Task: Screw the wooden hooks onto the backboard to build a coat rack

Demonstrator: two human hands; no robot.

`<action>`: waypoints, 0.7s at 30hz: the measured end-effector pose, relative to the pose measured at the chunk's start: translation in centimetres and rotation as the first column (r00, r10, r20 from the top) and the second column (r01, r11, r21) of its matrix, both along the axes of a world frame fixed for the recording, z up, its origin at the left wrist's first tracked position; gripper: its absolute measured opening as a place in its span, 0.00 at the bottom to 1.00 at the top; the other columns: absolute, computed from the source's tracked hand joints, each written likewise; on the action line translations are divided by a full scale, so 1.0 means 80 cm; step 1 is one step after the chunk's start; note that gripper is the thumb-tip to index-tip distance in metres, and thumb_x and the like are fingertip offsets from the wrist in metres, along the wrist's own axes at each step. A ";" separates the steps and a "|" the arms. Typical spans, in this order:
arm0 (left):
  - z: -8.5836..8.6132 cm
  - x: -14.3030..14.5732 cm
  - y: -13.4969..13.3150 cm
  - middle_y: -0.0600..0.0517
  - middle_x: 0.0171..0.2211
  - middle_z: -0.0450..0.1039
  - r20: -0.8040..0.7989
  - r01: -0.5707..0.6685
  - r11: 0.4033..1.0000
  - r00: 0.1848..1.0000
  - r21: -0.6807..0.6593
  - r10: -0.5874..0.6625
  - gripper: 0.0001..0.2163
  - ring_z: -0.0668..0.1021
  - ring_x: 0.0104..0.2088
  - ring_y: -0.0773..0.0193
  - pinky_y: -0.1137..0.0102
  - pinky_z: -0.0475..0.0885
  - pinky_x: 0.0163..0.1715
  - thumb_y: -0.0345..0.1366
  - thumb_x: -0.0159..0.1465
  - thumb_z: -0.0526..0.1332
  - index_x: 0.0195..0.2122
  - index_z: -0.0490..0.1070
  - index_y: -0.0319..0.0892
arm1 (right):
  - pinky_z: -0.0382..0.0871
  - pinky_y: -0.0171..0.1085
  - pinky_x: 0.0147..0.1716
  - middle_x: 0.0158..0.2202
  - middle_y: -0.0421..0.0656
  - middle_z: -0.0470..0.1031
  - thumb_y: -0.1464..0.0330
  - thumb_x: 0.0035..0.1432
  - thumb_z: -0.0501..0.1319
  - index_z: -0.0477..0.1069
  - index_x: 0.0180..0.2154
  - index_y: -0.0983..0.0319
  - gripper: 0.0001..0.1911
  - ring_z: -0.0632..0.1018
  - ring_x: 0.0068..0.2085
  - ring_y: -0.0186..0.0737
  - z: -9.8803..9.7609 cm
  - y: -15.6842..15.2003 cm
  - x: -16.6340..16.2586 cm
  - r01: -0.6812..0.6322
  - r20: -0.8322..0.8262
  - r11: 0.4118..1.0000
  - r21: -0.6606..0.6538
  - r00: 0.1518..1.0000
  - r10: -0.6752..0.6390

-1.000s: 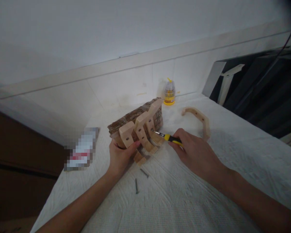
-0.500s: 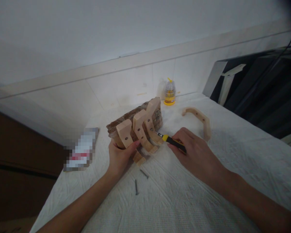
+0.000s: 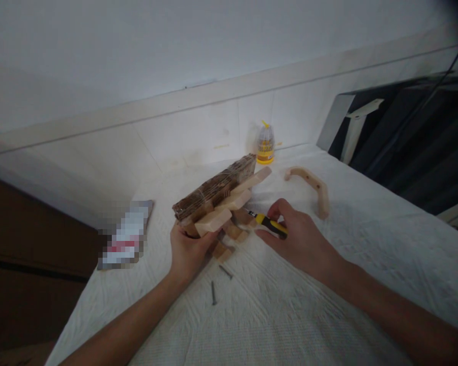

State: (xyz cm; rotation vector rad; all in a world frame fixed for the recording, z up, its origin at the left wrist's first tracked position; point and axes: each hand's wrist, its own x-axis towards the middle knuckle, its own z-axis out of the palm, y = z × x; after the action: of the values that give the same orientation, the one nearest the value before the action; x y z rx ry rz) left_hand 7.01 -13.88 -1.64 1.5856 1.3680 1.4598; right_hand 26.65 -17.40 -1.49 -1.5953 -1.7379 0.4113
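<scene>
My left hand (image 3: 191,249) is closed around the near left end of a stack of corrugated cardboard (image 3: 213,188), its thumb by the nearest of three pale wooden hooks (image 3: 212,222) fixed along the stack's front. The stack leans forward, so the hooks' upper ends point toward me and their screw holes are hidden. In my right hand (image 3: 290,223) is a black-and-yellow screwdriver (image 3: 272,225), gripped by its handle between thumb and fingers. Its tip points at the farthest hook and is partly hidden, so contact is unclear. Two screws (image 3: 213,293) lie on the cloth below.
A loose wooden hook (image 3: 316,185) lies on the white cloth (image 3: 290,315) to the right. A clear-and-yellow bit case (image 3: 265,145) stands by the wall. On the left is a pixelated packet (image 3: 125,236); a dark panel with a pale bracket (image 3: 356,129) is at the right.
The cardboard stack with its hooks has tipped forward, showing more of its layered top edge. The screwdriver and my right hand have shifted slightly, the fingers loosening a little.
</scene>
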 end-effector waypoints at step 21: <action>-0.006 -0.006 -0.001 0.52 0.27 0.75 0.043 0.041 0.999 0.998 0.009 -0.041 0.11 0.76 0.26 0.64 0.71 0.72 0.25 0.38 0.48 0.65 0.30 0.69 0.40 | 0.64 0.36 0.27 0.29 0.43 0.72 0.71 0.51 0.57 0.59 0.33 0.60 0.07 0.75 0.29 0.40 -0.022 0.016 0.012 0.008 0.097 0.998 0.058 0.995 -0.014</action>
State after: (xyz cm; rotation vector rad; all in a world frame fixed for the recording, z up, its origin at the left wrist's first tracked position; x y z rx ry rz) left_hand 6.53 -13.94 -2.08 1.5690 1.2995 1.4687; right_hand 27.57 -16.09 -3.26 -1.6070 -1.7966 0.2790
